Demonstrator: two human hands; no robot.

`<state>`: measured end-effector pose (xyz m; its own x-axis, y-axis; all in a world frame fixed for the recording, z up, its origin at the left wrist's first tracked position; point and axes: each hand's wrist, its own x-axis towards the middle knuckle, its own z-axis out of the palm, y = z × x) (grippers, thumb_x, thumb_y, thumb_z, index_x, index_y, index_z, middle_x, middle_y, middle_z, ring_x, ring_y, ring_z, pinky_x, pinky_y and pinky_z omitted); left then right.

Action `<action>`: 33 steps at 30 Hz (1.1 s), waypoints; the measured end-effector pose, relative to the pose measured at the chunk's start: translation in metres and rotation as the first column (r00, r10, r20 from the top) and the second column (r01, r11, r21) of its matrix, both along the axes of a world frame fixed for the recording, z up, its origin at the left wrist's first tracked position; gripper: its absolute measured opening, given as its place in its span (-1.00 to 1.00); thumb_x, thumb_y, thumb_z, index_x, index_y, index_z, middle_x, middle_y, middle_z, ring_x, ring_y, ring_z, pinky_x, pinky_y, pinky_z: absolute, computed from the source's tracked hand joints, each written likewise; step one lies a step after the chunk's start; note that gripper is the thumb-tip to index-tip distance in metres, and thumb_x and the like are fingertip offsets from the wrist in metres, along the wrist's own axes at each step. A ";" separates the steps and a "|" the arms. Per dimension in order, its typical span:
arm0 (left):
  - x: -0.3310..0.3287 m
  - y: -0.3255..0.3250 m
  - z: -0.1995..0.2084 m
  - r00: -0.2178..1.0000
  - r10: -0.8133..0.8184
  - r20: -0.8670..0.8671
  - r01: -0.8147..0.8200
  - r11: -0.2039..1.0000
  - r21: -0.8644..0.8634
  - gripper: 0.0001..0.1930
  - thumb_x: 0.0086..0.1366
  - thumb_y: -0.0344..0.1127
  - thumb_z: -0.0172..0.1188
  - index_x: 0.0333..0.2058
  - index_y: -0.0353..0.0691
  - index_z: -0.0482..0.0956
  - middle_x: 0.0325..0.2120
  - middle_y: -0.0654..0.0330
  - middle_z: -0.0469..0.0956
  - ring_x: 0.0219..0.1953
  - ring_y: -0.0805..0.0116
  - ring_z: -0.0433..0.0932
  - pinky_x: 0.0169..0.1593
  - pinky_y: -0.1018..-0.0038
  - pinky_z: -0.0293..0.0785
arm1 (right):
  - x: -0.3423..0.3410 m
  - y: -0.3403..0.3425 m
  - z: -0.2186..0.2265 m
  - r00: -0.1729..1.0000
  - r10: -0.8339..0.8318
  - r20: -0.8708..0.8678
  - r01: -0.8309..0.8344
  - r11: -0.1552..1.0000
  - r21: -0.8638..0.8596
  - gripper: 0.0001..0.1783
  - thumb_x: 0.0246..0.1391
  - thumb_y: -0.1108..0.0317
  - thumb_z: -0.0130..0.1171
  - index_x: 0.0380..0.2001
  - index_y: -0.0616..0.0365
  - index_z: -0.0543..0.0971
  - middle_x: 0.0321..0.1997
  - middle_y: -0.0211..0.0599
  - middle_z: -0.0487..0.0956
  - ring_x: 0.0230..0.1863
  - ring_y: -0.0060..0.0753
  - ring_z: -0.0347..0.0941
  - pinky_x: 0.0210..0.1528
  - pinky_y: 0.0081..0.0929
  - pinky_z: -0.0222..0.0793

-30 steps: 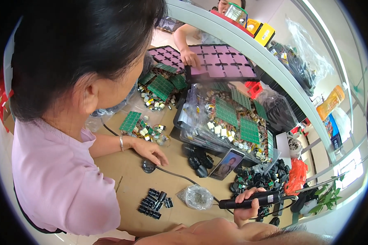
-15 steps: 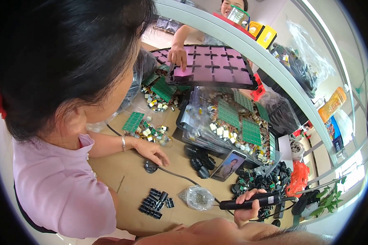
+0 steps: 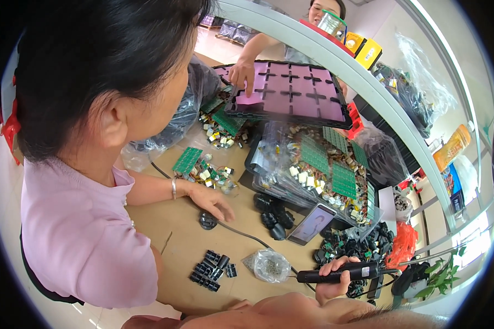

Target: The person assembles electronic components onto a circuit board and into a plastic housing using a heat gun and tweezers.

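bagged bits (image 3: 271, 268), perhaps metal, too small to tell

The black screwdriver (image 3: 358, 271) and yellow box (image 3: 369, 53) bear labels (image 3: 366, 271) — none legible.

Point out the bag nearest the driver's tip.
The small clear bag, just left of the driver; the red bag and the rest lie farther off.

Right grip (image 3: 328, 292): bare | lower edge: dull reddish cloth (image 3: 146, 323), garment part unclear
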<state>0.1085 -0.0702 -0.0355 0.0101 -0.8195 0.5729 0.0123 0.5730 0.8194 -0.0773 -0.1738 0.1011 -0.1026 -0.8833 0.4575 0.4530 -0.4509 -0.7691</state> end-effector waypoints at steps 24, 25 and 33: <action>-0.008 0.030 0.024 0.997 -0.049 -0.057 0.061 0.968 0.244 -0.93 0.15 -0.47 0.14 -0.36 -0.26 0.56 -0.47 0.22 0.45 -0.46 0.47 0.44 -0.41 0.64 0.33 | -0.004 0.003 0.001 0.999 0.027 0.025 -0.027 0.999 -0.022 -0.51 -0.07 0.19 0.20 -0.10 0.02 0.25 -0.48 -0.31 0.32 -0.65 -0.43 0.29 -0.64 -0.49 0.36; -0.009 0.034 0.025 0.998 -0.046 -0.051 0.058 0.965 0.257 -0.93 0.15 -0.48 0.14 -0.36 -0.26 0.56 -0.47 0.22 0.45 -0.46 0.47 0.44 -0.41 0.64 0.33 | -0.006 0.004 0.000 0.999 0.031 0.033 -0.030 0.999 -0.025 -0.51 -0.07 0.19 0.20 -0.10 0.02 0.25 -0.48 -0.31 0.32 -0.65 -0.43 0.29 -0.64 -0.49 0.36; -0.041 0.082 0.030 0.991 0.119 0.065 -0.133 0.950 0.284 -0.95 0.17 -0.43 0.15 -0.41 -0.27 0.55 -0.51 0.24 0.47 -0.50 0.45 0.46 -0.46 0.59 0.36 | -0.020 0.034 0.014 0.998 -0.014 -0.056 0.007 0.991 -0.131 -0.48 0.03 0.02 0.10 -0.04 0.04 0.23 -0.48 -0.33 0.30 -0.60 -0.43 0.28 -0.55 -0.52 0.31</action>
